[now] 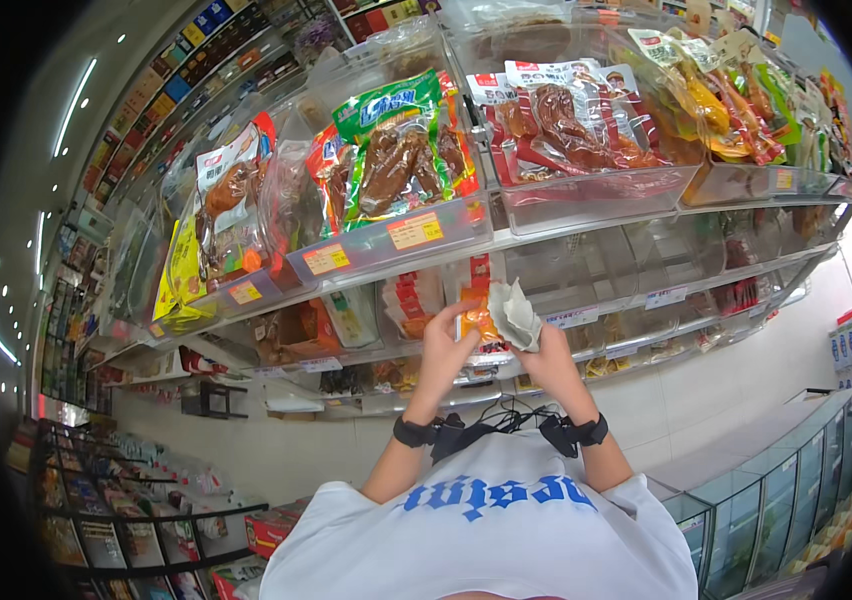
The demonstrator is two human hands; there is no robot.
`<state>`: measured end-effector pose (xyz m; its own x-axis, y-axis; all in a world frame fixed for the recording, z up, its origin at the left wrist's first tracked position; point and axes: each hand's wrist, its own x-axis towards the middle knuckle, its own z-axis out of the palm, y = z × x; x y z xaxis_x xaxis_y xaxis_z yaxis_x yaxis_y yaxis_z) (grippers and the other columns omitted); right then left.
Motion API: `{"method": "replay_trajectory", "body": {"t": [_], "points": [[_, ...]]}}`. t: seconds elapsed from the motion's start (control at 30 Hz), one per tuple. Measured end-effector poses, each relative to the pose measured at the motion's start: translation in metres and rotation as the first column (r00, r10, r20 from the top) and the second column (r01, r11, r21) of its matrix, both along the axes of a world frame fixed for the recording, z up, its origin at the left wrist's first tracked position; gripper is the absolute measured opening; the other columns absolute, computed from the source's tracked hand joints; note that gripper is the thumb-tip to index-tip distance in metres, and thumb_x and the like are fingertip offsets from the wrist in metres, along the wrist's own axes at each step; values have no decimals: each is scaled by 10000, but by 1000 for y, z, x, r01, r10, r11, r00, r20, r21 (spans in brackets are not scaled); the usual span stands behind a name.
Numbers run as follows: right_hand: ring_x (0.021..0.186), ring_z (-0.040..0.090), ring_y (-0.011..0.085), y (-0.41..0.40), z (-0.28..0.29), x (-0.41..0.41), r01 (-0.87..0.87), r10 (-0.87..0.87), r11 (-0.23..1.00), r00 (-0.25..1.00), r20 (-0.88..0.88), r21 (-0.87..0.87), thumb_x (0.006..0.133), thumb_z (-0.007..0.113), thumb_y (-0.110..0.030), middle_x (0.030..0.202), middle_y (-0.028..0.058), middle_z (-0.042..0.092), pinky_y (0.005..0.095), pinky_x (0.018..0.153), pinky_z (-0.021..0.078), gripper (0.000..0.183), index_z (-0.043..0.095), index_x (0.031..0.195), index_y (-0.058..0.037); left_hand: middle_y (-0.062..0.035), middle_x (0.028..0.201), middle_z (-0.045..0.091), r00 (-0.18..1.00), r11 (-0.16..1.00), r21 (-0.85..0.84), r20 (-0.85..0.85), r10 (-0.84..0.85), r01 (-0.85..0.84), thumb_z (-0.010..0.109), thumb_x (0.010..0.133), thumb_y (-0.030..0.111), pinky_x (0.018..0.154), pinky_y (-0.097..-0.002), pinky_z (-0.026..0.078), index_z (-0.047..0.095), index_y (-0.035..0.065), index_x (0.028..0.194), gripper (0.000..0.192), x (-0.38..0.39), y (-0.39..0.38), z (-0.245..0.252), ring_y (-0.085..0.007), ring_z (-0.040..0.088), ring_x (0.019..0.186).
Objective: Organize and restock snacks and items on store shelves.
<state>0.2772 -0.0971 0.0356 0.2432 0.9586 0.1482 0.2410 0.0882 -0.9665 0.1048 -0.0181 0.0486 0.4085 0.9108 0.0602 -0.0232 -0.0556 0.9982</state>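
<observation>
In front of my chest, both hands are raised before the snack shelves. My left hand (pixel 445 346) pinches a small orange snack packet (pixel 477 315) between thumb and fingers. Beside it, my right hand (pixel 552 361) grips a bunch of whitish-silver packets (pixel 514 315), whose upper edges are crumpled. The two lots nearly touch each other. Just behind them, on a lower shelf, stand red-and-white packets (pixel 409 298) in a clear bin. Black bands circle both wrists.
Above my hands, a clear plastic bin (pixel 388 238) holds green vacuum packs of meat (pixel 396 150). Another holds red-and-white packs (pixel 561 124). Price tags line the shelf edge. Glass-fronted cases (pixel 763 495) stand at right, a black wire rack (pixel 141 517) at lower left, a dark stool (pixel 214 399) beyond.
</observation>
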Motion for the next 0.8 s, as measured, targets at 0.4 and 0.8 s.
{"method": "replay_trajectory", "body": {"t": [0.4, 0.8], "points": [[964, 710, 249, 16, -15, 66, -100, 86, 993, 976, -201, -62, 858, 710, -123, 1011, 173, 731, 347, 835, 526, 295, 661, 1114, 17, -281, 1316, 555, 818, 868, 450, -405, 408, -210, 601, 883, 38, 1064, -395, 400, 525, -53, 1314, 447, 41, 39, -40, -381, 533, 1256], [861, 607, 107, 41, 7, 73, -360, 329, 933, 879, -345, -30, 946, 677, -239, 957, 56, 709, 285, 797, 494, 334, 645, 1157, 17, -102, 1035, 671, 659, 726, 589, -394, 641, -354, 648, 877, -14, 668, -272, 534, 676, -8, 1078, 203, 14, -12, 41, -161, 653, 869]]}}
